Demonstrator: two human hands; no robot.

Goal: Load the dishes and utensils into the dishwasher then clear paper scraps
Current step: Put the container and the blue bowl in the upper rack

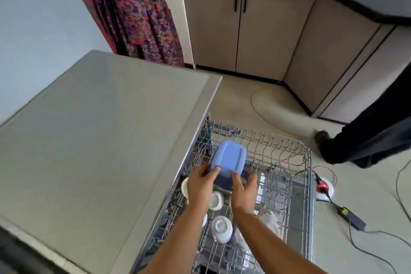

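1. Both forearms enter from the bottom edge of the head view and reach forward over the pulled-out dishwasher rack (308, 184).
2. Left hand (201, 184): clamped on the near left corner of the blue container (228, 162), thumb on top.
3. Right hand (244, 191): clamped on the near right corner of that container, thumb likewise on top.
4. Blue container: rectangular, held upside down with its base facing up, above the rear part of the rack. Whether it already touches the tines cannot be told. The inverted hold probably serves drainage once it rests there.
5. Two-handed grip: judged to steady the container while it is lined up between the wire tines.
6. Rack contents:
   - white bowl (221, 228), inverted, near the front, between the forearms;
   - white cup (215, 200), just behind it, partly hidden by the left hand;
   - further white pieces at the left and right, too hidden to name.
7. Right half of the rack: mostly bare wire.
8. Dishwasher top (100, 140): flat grey steel surface to the left of the rack, nothing on it.
9. Floor (255, 100): cables and a small red device (322, 186) lie just right of the rack. Another person's dark trouser leg (367, 140) stands beyond.
10. Paper scraps: none visible; that step appears not yet begun.
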